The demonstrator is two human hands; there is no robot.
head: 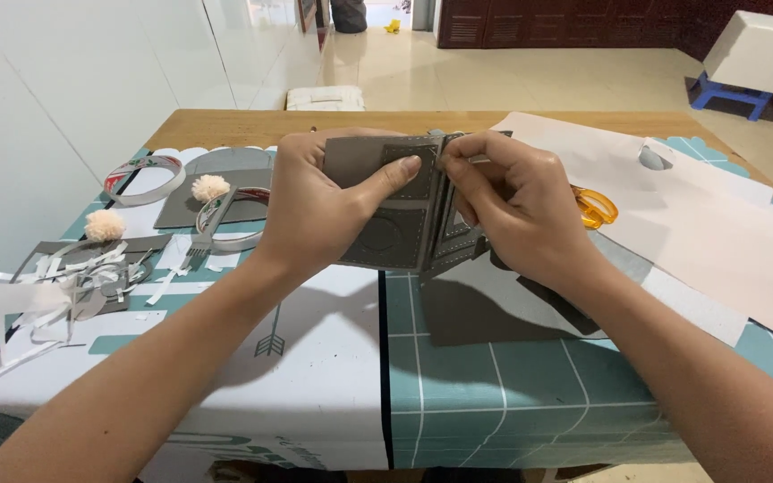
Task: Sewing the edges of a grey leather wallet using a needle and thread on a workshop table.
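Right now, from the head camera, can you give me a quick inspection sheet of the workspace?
Surface: wooden table under a teal gridded cutting mat and a white mat.
Job's things: grey stitched leather piece, held up above the mat; a thin needle-like tool shows at the right fingertips.
Clutter: paper strips, two cream pompoms, tape rolls, a fork-like tool, grey sheet, pale paper sheets, orange-handled scissors.
Grips: left hand clamps the piece, thumb on its face; right hand pinches its top edge.
Cables: nothing seen.
Surroundings: tiled floor, white wall, blue stool, dark cabinets.
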